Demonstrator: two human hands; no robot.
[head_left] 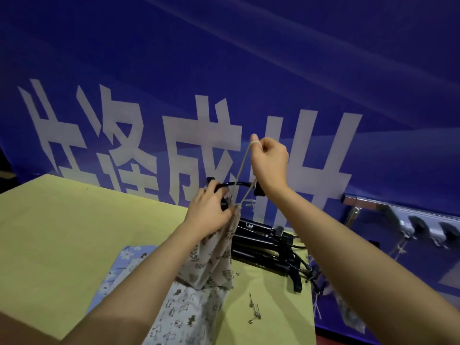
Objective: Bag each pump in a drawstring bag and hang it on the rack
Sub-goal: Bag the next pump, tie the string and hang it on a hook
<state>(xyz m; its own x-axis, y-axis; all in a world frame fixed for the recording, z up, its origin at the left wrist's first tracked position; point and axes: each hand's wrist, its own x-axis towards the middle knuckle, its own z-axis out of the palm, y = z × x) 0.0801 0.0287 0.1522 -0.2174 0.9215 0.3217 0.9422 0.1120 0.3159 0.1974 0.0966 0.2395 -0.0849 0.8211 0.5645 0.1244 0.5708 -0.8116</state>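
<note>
Left hand [207,210] clamps the gathered neck of the beige leaf-print bag [211,257], black pump [232,186] handle protruding above it, while right hand [270,161], higher, pinches the taut cord [242,170].

Both forearms were bare from wrist to the frame's lower edge, with no sleeve in view. The left hand [208,212] and right hand [270,162] wore no gloves. In the dim light, no rings or watch seemed visible.
</note>
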